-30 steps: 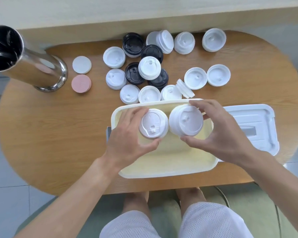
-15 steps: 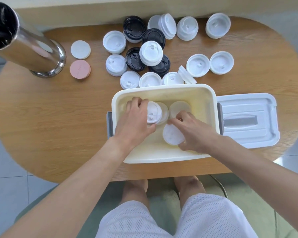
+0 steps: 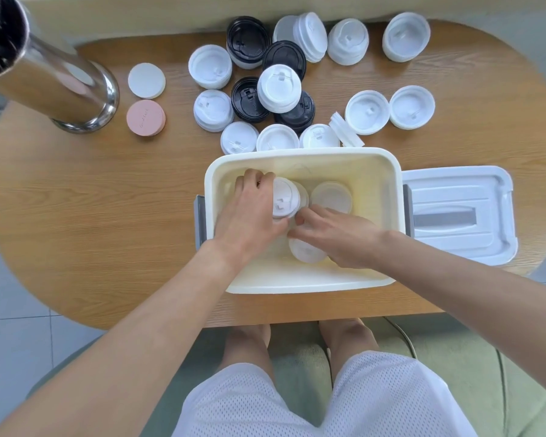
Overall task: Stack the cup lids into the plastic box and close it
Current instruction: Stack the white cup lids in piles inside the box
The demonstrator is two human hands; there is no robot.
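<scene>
Reaching down into the plastic box [image 3: 303,280], both hands had brought their white lids from above its rim to its floor within one second. The left hand [image 3: 254,212] grasped a lid stack [image 3: 285,197] lying on its side, and the right hand [image 3: 338,236] pressed with loosely bent fingers on a flat lid [image 3: 304,252] at the near wall. Many lids [image 3: 278,88] waited behind the box and the box cover [image 3: 457,216] lay at its right, so the task was only begun.

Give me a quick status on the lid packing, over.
Left hand grips a white lid stack inside the plastic box. Right hand on another lid. Box lid off, beside it. Nothing obstructing.
</scene>
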